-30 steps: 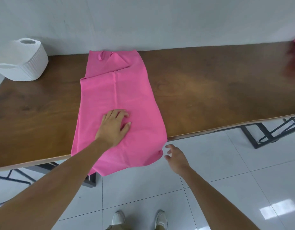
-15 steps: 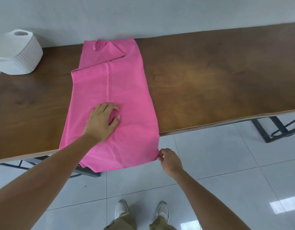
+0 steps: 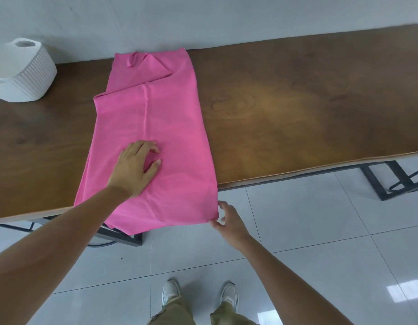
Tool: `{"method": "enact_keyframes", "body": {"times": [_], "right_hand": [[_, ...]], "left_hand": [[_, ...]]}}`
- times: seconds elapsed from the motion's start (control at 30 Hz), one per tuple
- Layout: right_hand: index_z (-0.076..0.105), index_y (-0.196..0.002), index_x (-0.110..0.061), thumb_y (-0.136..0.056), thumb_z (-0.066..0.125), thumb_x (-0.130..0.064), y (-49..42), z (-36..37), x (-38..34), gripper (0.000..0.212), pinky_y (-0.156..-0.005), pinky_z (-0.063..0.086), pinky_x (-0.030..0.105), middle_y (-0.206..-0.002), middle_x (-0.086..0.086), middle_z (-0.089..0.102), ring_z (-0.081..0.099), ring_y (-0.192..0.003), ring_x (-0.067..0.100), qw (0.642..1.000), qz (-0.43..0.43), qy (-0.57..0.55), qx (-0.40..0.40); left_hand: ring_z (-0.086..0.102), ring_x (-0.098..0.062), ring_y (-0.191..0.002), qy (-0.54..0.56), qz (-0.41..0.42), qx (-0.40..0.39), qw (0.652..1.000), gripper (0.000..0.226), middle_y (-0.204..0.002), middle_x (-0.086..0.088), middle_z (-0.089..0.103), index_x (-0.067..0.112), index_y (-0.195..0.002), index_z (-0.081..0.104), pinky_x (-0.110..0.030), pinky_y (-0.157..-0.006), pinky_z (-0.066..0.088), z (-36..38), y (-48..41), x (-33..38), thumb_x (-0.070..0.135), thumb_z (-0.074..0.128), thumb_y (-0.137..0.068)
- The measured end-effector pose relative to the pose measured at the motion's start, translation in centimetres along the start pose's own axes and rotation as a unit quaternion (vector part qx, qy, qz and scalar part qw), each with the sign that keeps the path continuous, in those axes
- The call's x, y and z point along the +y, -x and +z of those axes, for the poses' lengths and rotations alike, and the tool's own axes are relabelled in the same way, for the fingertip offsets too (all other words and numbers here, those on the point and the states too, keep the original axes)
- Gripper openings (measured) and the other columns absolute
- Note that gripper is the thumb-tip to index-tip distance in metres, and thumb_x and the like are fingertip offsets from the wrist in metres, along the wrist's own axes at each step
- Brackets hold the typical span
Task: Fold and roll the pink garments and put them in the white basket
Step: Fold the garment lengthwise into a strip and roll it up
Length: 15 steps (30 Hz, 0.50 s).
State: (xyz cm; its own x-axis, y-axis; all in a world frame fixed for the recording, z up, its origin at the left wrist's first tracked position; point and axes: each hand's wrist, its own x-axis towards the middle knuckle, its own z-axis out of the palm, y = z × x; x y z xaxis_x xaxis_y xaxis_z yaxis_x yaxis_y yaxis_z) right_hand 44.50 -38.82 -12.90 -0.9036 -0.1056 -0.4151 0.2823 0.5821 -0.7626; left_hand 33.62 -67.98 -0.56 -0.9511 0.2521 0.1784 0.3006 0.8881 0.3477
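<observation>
Where pink garment [image 3: 170, 123] overhangs table [image 3: 297, 102] edge: right hand [image 3: 231, 225] pinching corner, left hand [image 3: 134, 168] flat atop.

Bare workroom: wooden table [image 3: 297, 109], tiled floor [image 3: 320, 254]
</observation>
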Motion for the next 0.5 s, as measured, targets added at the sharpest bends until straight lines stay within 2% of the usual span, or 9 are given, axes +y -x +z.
{"method": "enact_keyframes", "body": {"times": [0.03,0.1,0.2,0.33,0.5], "right_hand": [[0.048,-0.137,-0.03,-0.095,0.064,-0.038,-0.2,-0.3,-0.6,0.046,-0.089,0.048,0.03,-0.124,-0.013,0.043,0.056,-0.11,0.014,1.0,-0.017,-0.014,0.0],[0.058,-0.126,-0.026,-0.097,0.062,-0.037,-0.7,-0.7,-1.4,0.031,-0.096,0.049,0.036,-0.127,-0.008,0.05,0.056,-0.111,0.014,0.999,-0.038,-0.014,0.018],[0.064,-0.108,-0.021,-0.1,0.058,-0.034,-0.9,-1.1,-2.1,0.016,-0.093,0.051,0.038,-0.123,-0.006,0.056,0.059,-0.106,0.014,0.998,-0.037,0.005,0.043],[0.061,-0.109,-0.022,-0.1,0.055,-0.038,0.1,-1.5,-2.3,0.019,-0.082,0.051,0.033,-0.115,-0.006,0.059,0.061,-0.098,0.013,0.998,-0.036,0.05,0.034],[0.061,-0.114,-0.027,-0.101,0.053,-0.035,2.8,-4.9,-4.2,0.017,-0.076,0.047,0.021,-0.116,-0.017,0.063,0.061,-0.097,0.003,0.991,-0.087,0.069,0.07]], "left_hand": [[0.048,-0.025,-0.123,-0.001,0.0,-0.002,1.0,0.033,-0.135,0.002,0.055,0.025,-0.119,0.055,-0.045,-0.109,0.037,0.0,0.0,0.0,0.046,0.047,-0.094],[0.048,-0.025,-0.123,-0.004,-0.003,-0.007,1.0,0.034,-0.136,0.002,0.055,0.025,-0.119,0.054,-0.045,-0.11,0.036,0.0,0.0,0.0,0.046,0.047,-0.094],[0.048,-0.025,-0.124,-0.007,-0.006,-0.012,1.0,0.034,-0.136,0.002,0.054,0.025,-0.119,0.054,-0.045,-0.111,0.036,-0.1,-0.1,0.0,0.048,0.045,-0.095],[0.049,-0.025,-0.124,-0.003,-0.01,-0.011,1.0,0.034,-0.136,0.002,0.054,0.026,-0.118,0.053,-0.045,-0.111,0.036,-0.1,0.0,-0.1,0.049,0.046,-0.095],[0.05,-0.027,-0.122,0.008,-0.004,0.001,1.0,0.034,-0.133,0.001,0.055,0.024,-0.116,0.054,-0.047,-0.108,0.038,0.1,0.0,-0.2,0.049,0.047,-0.093]]}}
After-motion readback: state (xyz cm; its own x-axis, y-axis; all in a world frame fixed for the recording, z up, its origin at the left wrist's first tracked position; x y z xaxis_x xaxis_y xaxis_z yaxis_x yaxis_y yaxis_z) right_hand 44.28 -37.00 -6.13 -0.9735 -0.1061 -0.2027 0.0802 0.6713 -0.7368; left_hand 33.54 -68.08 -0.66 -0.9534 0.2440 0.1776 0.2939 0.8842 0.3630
